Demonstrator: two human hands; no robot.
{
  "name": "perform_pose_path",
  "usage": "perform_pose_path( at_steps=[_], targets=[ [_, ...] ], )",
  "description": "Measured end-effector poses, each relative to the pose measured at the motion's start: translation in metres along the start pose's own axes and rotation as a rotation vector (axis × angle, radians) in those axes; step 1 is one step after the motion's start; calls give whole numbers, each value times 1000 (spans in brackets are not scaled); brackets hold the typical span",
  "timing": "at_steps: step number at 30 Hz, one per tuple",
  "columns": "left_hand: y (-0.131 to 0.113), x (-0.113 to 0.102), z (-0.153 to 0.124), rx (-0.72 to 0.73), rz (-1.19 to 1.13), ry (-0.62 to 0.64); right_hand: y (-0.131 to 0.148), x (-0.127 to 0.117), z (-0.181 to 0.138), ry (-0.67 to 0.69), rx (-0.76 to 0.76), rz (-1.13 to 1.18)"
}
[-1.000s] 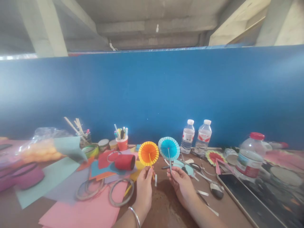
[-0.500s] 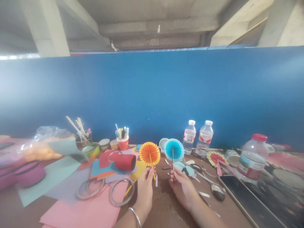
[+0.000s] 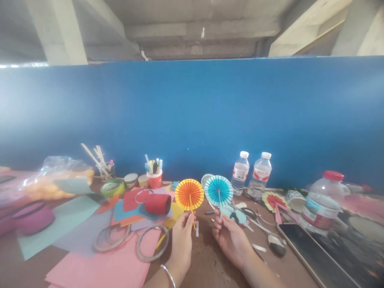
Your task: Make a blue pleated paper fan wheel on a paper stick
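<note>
Pinched in my left hand point(image 3: 182, 234) is the yellow stick of a round pleated paper fan point(image 3: 189, 195), orange with a yellow rim. My right hand point(image 3: 229, 238) grips the pale stick of a second paper fan point(image 3: 219, 191), blue with a light rim. Both fans stand upright side by side, a small gap between them. A white-and-green pleated disc point(image 3: 207, 179) shows partly behind the blue one. Scissors point(image 3: 249, 213) lie on the table beyond my right hand, near paper scraps.
Coloured paper sheets point(image 3: 105, 264), tape rings point(image 3: 153, 243) and a red roll point(image 3: 158, 204) lie left. A pen cup point(image 3: 155, 181) stands at the back. Water bottles point(image 3: 260, 176), a red-capped bottle point(image 3: 322, 204), a pink-handled fan point(image 3: 275, 202) and a phone point(image 3: 312, 248) are on the right.
Both hands keep hold of their fans, which have barely moved. The camera view has shifted very slightly, and the orange fan appears a touch larger.
</note>
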State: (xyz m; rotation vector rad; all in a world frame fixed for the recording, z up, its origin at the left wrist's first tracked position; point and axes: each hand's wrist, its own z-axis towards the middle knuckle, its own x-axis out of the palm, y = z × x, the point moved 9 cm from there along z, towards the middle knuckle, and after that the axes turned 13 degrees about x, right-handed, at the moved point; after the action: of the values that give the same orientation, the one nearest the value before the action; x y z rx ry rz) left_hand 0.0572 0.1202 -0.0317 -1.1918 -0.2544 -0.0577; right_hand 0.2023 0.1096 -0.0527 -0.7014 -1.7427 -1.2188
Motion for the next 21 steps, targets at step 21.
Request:
perform_pose_path(
  at_steps=[21],
  targets=[
    [-3,-12,-1,-44,-28,-117,36,2,-18,-425,-386,-782]
  ],
)
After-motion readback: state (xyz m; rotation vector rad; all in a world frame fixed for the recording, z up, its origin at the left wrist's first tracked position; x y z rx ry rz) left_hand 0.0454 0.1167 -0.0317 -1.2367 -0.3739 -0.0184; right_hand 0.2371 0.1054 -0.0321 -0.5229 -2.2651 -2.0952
